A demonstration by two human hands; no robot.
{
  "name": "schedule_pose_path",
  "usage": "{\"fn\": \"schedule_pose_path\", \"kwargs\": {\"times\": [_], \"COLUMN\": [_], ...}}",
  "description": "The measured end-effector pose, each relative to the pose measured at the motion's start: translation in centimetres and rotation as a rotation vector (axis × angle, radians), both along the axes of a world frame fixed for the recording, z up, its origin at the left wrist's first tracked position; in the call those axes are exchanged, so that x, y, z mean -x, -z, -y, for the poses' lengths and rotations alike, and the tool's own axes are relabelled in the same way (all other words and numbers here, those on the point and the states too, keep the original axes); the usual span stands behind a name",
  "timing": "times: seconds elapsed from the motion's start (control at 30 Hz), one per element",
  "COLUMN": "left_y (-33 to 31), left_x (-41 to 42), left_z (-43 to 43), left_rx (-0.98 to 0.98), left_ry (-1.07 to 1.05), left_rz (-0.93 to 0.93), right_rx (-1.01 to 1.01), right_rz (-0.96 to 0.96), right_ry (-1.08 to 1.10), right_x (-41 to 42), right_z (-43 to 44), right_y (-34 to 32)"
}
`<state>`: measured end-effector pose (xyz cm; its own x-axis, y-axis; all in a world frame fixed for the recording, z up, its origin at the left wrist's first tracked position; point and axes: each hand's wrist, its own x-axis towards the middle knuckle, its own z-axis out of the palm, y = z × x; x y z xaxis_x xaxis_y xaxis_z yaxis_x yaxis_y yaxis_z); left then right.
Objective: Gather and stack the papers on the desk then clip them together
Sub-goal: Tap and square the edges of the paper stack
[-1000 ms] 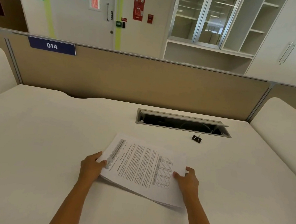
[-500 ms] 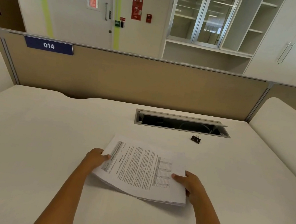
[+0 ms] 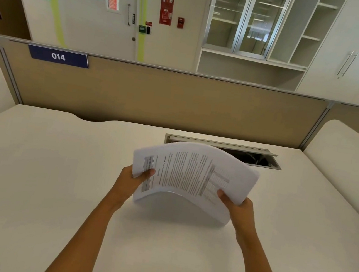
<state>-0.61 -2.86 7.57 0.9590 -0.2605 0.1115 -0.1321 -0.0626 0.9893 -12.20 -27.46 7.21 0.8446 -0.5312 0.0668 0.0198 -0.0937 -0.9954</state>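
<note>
1. The papers point(image 3: 191, 174) are one stack held clear of the surface point(image 3: 54, 176), dead ahead at 12 o'clock, with a shadow under it.
2. Its long axis runs about 9-to-4 o'clock, with the right end lower. The middle bows upward, so the stack is arched rather than flat.
3. The left hand point(image 3: 132, 182) pinches the 9 o'clock short edge, thumb on top. The right hand point(image 3: 236, 208) pinches the 4 o'clock corner, also thumb on top. Both hands are clamped on the stack and well apart, one at each end, so neither is nearer.
4. The sheet edges look fanned at both ends, so the stack isn't squared. My read is that the next step is to stand it on an edge and tap it flush on the surface.
5. There is no clip in view. It may be behind the stack, but I can't tell.
6. An open cable hatch point(image 3: 264, 161) sits at 1 o'clock just past the papers, so keep loose sheets away from it. The partition point(image 3: 167, 102) is further back at 12 o'clock.
</note>
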Motion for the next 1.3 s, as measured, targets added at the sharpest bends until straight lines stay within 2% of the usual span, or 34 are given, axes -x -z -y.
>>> {"fn": "schedule_pose_path", "kwargs": {"times": [0.2, 0.4, 0.6, 0.7, 0.8, 0.97, 1.03, 1.17, 1.2, 1.3], "left_y": [0.0, 1.2, 1.3, 1.4, 1.7, 1.9, 2.1, 1.5, 1.2, -0.3], "left_x": [-0.7, -1.0, -0.8, 0.2, 1.6, 5.0, 5.8, 4.5, 4.0, 2.8], "left_z": [-0.2, -0.2, -0.2, -0.1, 1.4, 5.7, 6.2, 4.0, 3.1, 1.2], "left_rx": [-0.009, 0.034, 0.145, 0.306, 0.493, 0.637, 0.635, 0.607, 0.568, 0.286], "left_ry": [0.022, 0.072, -0.045, -0.087, -0.103, -0.127, -0.109, -0.165, -0.163, -0.07], "left_rz": [-0.052, -0.114, -0.113, -0.143, -0.189, -0.308, -0.329, -0.258, -0.195, 0.01], "right_rx": [0.038, -0.035, -0.055, -0.229, -0.487, -0.592, -0.579, -0.378, -0.326, -0.179], "right_rz": [-0.023, -0.024, 0.004, 0.068, 0.146, 0.199, 0.234, 0.252, 0.251, 0.239], "right_ry": [0.016, -0.032, 0.012, 0.072, 0.01, -0.192, -0.132, -0.048, -0.034, -0.025], "right_x": [-0.8, -0.6, -0.9, -0.6, -1.1, -2.9, -3.1, -2.6, -2.3, -1.8], "right_z": [0.5, 0.6, 1.5, 2.3, 1.2, -3.6, -4.1, -2.7, -2.2, -1.2], "right_y": [0.3, 1.1, 0.4, 0.4, 0.8, -0.2, -0.5, -1.6, -2.0, -3.0]}}
